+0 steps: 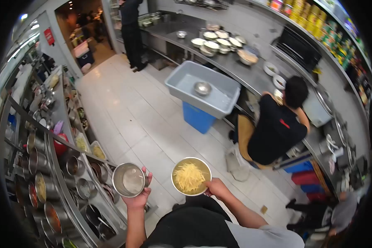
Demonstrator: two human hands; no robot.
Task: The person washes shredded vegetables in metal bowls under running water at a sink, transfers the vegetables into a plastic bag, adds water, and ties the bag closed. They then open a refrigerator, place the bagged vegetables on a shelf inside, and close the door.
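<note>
My left hand [139, 200] is wrapped around a round steel container [117, 178], its fingertips showing along the right side. Inside it is a pale, whitish content I cannot make out. In front of my body, my right hand [217, 188] grips the rim of a steel bowl [175, 191] at its lower right. Pale yellow shredded strips [189, 177] lie heaped in that bowl. The two vessels are held apart over the tiled floor, both tipped open towards the camera.
Shelves with several steel containers [38, 160] run along my left. Ahead, a grey tub [175, 84] holding a small metal bowl [203, 88] rests on a blue bin [198, 118]. A seated person [273, 128] works at the steel counter [186, 44]; another person [131, 33] stands farther back.
</note>
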